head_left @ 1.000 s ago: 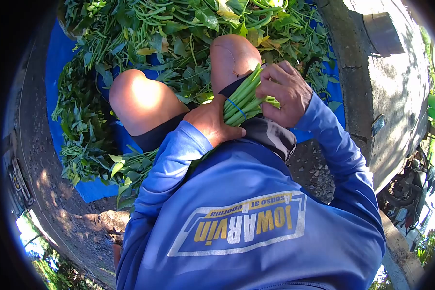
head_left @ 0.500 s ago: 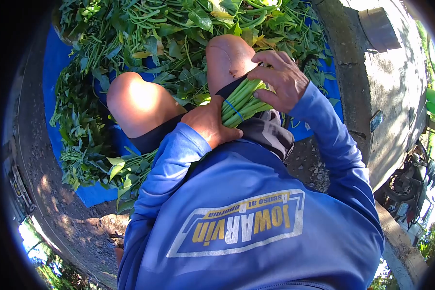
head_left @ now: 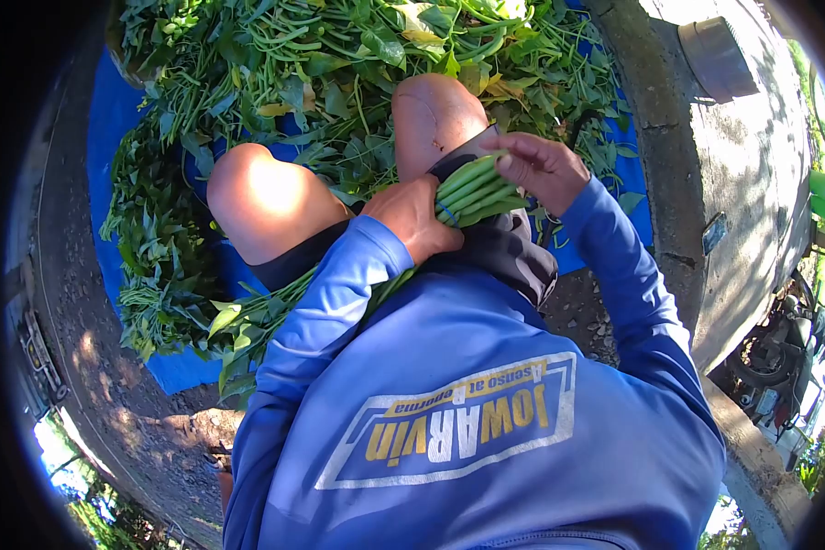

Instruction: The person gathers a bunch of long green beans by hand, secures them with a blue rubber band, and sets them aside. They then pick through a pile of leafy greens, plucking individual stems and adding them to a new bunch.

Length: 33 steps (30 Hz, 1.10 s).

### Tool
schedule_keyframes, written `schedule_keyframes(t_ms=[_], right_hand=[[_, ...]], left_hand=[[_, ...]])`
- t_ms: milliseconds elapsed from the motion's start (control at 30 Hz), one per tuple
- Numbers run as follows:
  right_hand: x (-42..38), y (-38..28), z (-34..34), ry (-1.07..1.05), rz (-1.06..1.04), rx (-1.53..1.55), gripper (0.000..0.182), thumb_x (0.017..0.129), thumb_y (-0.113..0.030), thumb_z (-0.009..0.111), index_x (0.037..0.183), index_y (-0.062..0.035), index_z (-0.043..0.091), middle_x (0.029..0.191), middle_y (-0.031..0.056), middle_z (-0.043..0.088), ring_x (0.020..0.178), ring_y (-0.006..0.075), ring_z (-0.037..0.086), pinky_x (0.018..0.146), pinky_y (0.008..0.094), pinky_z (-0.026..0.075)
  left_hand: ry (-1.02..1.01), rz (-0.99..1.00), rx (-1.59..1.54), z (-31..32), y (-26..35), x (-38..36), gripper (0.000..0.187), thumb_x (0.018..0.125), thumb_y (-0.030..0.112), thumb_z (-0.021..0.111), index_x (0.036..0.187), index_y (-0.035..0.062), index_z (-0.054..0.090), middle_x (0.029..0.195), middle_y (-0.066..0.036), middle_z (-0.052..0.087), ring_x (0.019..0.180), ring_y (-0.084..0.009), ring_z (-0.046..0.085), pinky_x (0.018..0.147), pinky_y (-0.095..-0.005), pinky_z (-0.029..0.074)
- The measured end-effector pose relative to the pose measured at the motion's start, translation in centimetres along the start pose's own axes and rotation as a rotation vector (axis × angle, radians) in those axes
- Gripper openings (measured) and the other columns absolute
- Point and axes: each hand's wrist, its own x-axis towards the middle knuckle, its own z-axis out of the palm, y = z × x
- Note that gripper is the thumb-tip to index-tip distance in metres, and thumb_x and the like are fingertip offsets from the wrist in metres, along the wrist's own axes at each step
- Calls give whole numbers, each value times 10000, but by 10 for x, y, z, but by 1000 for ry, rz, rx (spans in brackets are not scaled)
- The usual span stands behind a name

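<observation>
My left hand (head_left: 405,218) is wrapped round a bundle of green leafy stems (head_left: 478,191) over my lap. A thin blue band (head_left: 448,214) circles the stems close to that hand. The cut ends point right, while the leafy end (head_left: 247,341) comes out on the left beneath my forearm. My right hand (head_left: 548,171) is at the cut ends, its thumb close against them and its fingers stretched out above, apart from the thumb.
Loose leafy stems (head_left: 321,55) are heaped beyond my knees on a blue tarp (head_left: 179,368). More greens (head_left: 151,238) lie along the tarp's left side. A concrete ledge (head_left: 655,137) borders it on the right, with a grey cylindrical container (head_left: 717,60) on the paving.
The bundle has shifted slightly right and turned flatter, with my left hand moving along. My right hand has drawn back from over the stems to their cut ends.
</observation>
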Motion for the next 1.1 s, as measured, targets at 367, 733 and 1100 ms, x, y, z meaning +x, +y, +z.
schedule_keyframes(t_ms=[367,733,1100], right_hand=[[12,-64,65,240,-251,873,762,953,-231,770,1566,19,393,1282,200,671,1166,248,662,992,370,537],[60,-94,89,57,-188,1236,786,1010,-593,610,1538,-42,417,1206,214,700,1068,308,723,954,453,594],[73,-154,114,-31,-475,971,801,831,20,725,1554,-60,390,951,149,690,840,263,712,761,438,622]], left_hand=[[144,137,-593,-67,-1,-36,493,788,151,855,1229,0,694,1087,-89,760,973,-150,697,898,-319,550],[-156,162,-683,-59,-13,-38,559,751,254,875,1203,23,644,975,-87,714,851,-199,693,759,-351,563],[-213,304,-918,-91,-40,-70,658,760,383,874,1238,1,630,1000,-137,724,858,-235,731,762,-355,596]])
